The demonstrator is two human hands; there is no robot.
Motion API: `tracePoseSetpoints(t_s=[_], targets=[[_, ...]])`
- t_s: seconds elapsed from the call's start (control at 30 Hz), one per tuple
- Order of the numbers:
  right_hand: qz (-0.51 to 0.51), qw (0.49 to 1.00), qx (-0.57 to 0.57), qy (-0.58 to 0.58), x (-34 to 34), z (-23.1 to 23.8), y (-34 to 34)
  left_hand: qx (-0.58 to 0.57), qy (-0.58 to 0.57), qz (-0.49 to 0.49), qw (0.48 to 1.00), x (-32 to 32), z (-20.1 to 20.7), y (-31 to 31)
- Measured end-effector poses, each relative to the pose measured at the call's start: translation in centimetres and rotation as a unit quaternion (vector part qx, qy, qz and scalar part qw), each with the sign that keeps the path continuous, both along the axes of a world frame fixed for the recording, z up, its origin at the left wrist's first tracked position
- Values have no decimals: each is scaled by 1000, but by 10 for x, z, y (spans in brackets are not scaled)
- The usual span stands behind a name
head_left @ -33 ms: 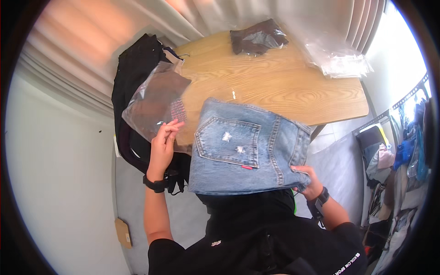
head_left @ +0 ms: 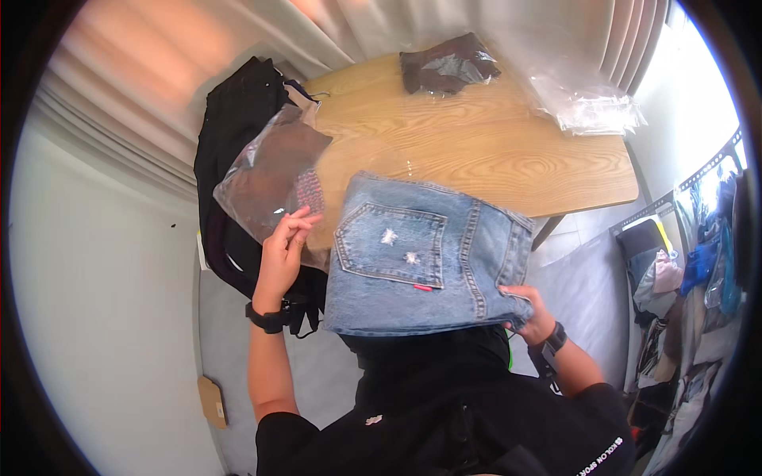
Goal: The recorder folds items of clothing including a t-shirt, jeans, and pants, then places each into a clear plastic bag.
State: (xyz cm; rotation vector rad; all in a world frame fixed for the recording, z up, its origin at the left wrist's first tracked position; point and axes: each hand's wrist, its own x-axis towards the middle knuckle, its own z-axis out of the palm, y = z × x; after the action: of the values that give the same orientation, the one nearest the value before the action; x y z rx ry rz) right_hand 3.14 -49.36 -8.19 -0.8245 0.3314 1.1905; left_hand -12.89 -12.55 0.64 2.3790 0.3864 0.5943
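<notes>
The single view looks steeply down from the wearer's head, upright and facing forward over the black shirt (head_left: 444,420). The left hand (head_left: 287,238) and right hand (head_left: 533,313) appear close, the tabletop (head_left: 492,143) beyond; the wide fisheye bends the curtain (head_left: 361,28) near its dark rim.

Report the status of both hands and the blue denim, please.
Right hand gripping denim by its edge. Left hand fingers extended, grip unclear. Denim folded, pocket facing up. Clear plastic bag at left fingertips, contact unclear.
</notes>
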Motion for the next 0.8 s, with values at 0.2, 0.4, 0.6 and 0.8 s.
tracePoseSetpoints(t_s=[0.2,0.4,0.6,0.8], targets=[[45,980,166,102,-11,-22,13,31,66,-19,997,-57,22,-9],[16,979,189,75,-2,-43,27,-5,-54,174,983,-82,8,-41],[31,980,191,40,4,-59,43,-341,103,300,885,-74,-69,-102],[25,982,185,-19,21,-49,49,-752,-260,81,601,-53,-100,-135]])
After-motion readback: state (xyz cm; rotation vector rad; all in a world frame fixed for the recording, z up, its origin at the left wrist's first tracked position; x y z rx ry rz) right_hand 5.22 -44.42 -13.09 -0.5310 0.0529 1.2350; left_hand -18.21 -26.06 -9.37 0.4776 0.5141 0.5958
